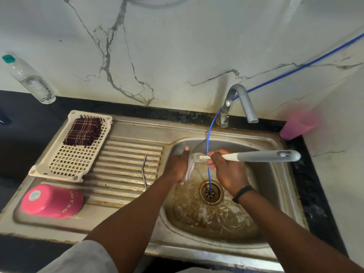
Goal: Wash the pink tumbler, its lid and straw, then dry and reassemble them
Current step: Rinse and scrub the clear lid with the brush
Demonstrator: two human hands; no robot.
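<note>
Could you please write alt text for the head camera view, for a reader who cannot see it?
Over a stained steel sink, the left hand holds a clear plastic lid while the right hand scrubs it with a grey-handled white brush. A pink tumbler lies on its side on the drainboard beside a bent metal straw.

Left of the hands lies a bright pink tumbler (52, 201) with white lettering and a round white label on its base. Beyond it a cream slotted tray (71, 146) carries a dark maroon cloth (83, 131) checked with pale lines. The brush (248, 156) in the right hand (228, 170) has a white neck, white bristles and a grey handle. A thin blue hose (208, 150) runs between the hands. Right of them stands a paler pink cup (299, 124). The worktop (23, 123) is black; the wall (177, 46) white with grey veins.
</note>
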